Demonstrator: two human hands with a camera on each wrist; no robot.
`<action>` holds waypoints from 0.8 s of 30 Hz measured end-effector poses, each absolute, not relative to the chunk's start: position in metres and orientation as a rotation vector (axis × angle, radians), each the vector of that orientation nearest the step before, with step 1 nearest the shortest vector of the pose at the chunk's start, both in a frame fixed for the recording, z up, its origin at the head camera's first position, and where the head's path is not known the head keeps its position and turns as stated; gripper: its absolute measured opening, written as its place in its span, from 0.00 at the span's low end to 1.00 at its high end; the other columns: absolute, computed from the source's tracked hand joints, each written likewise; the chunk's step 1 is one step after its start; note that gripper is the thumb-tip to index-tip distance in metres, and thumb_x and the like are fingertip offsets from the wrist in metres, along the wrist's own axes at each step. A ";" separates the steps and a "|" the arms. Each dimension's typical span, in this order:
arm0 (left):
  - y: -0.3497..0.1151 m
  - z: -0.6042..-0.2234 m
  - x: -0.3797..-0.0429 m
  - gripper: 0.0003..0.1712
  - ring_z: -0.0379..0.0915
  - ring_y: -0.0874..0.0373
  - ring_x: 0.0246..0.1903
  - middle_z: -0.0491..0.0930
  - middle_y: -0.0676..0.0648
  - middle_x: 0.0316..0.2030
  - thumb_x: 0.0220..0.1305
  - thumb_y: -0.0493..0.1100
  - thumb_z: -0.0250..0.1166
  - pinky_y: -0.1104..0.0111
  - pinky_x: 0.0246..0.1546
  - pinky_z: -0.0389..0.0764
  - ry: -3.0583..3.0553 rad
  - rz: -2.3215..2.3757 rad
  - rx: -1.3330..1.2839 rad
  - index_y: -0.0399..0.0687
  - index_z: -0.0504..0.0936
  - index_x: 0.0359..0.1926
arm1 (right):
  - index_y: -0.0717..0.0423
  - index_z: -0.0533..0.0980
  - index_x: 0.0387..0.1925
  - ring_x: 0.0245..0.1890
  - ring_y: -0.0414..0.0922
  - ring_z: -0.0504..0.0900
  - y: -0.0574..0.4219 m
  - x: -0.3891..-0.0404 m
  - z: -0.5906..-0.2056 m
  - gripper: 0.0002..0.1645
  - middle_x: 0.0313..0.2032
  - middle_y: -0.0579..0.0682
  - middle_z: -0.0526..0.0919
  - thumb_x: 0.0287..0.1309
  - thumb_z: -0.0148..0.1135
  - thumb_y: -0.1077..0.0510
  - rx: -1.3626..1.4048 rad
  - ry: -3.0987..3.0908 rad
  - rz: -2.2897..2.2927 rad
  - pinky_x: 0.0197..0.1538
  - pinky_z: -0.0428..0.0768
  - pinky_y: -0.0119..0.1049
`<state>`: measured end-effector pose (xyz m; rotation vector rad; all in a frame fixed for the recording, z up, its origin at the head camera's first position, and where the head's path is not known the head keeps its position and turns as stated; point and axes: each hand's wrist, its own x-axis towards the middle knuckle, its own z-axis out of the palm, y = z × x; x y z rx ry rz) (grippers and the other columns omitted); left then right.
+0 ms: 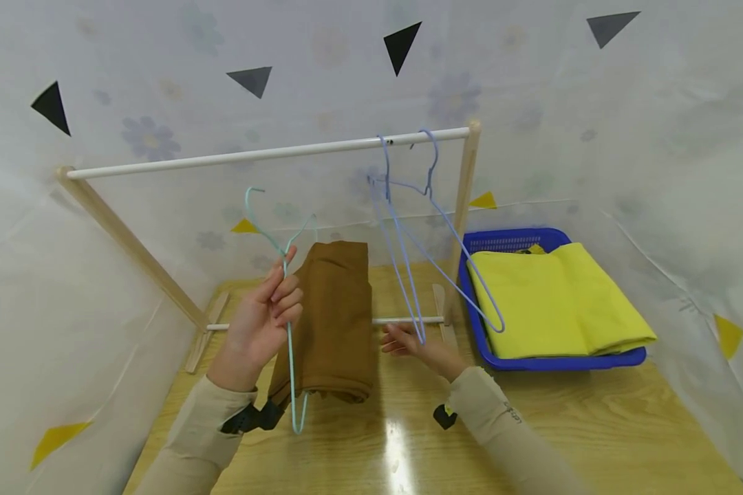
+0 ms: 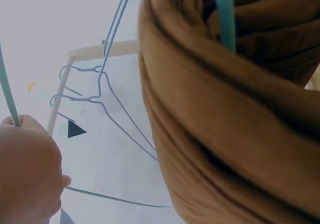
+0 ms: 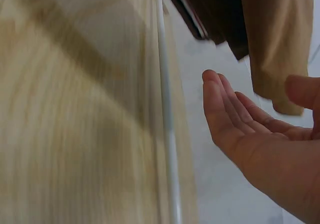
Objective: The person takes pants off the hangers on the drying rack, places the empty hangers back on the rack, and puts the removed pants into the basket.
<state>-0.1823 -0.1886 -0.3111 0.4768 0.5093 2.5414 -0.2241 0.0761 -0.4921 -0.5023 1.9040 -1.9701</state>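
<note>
My left hand point(image 1: 261, 316) grips a mint-green wire hanger point(image 1: 291, 371) just below its hook, which points up and is off the rail. A folded brown garment point(image 1: 337, 316) hangs over the hanger's lower part; its exact kind is unclear. In the left wrist view the brown cloth point(image 2: 200, 109) fills the right side, beside the left hand point(image 2: 30, 174). My right hand point(image 1: 417, 346) is held just right of the garment with nothing in it. Its fingers point(image 3: 215, 99) are extended and slightly bent, apart from the cloth, in the right wrist view.
A wooden rack with a white rail point(image 1: 223, 159) stands on the wooden table point(image 1: 347, 454). Two lilac wire hangers point(image 1: 448, 220) hang at its right end, over my right hand. To the right, a blue basket point(image 1: 489, 361) holds folded yellow cloth point(image 1: 545, 302).
</note>
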 end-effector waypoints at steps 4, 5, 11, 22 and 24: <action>-0.190 -0.314 -0.182 0.22 0.35 0.64 0.19 0.46 0.54 0.23 0.79 0.44 0.31 0.76 0.20 0.42 0.543 2.542 0.456 0.53 0.55 0.69 | 0.75 0.70 0.50 0.37 0.44 0.83 0.049 -0.217 -0.485 0.24 0.36 0.54 0.82 0.74 0.44 0.53 -0.307 1.733 -2.045 0.51 0.80 0.45; -0.190 -0.314 -0.183 0.22 0.35 0.64 0.19 0.46 0.54 0.23 0.79 0.44 0.32 0.76 0.20 0.42 0.565 2.542 0.453 0.54 0.53 0.70 | 0.71 0.73 0.47 0.35 0.41 0.82 0.044 -0.216 -0.485 0.22 0.34 0.49 0.82 0.74 0.45 0.53 -0.275 1.684 -2.076 0.49 0.80 0.41; -0.191 -0.315 -0.183 0.27 0.34 0.64 0.17 0.45 0.55 0.21 0.79 0.47 0.34 0.76 0.18 0.43 0.680 2.534 0.418 0.60 0.41 0.73 | 0.53 0.79 0.34 0.35 0.38 0.81 0.029 -0.210 -0.484 0.17 0.34 0.44 0.83 0.74 0.46 0.54 -0.300 1.436 -2.197 0.43 0.79 0.33; -0.195 -0.318 -0.181 0.32 0.33 0.64 0.15 0.42 0.55 0.19 0.77 0.51 0.38 0.75 0.17 0.41 0.822 2.527 0.353 0.64 0.39 0.76 | 0.62 0.68 0.59 0.50 0.41 0.78 0.017 -0.204 -0.471 0.20 0.49 0.46 0.79 0.75 0.43 0.54 -0.192 1.215 -2.379 0.55 0.75 0.35; -0.195 -0.319 -0.182 0.32 0.32 0.63 0.15 0.42 0.55 0.18 0.76 0.52 0.38 0.75 0.17 0.41 0.847 2.532 0.333 0.64 0.39 0.76 | 0.64 0.63 0.64 0.50 0.42 0.78 0.014 -0.203 -0.466 0.25 0.50 0.47 0.78 0.74 0.46 0.53 -0.140 1.279 -2.392 0.56 0.74 0.37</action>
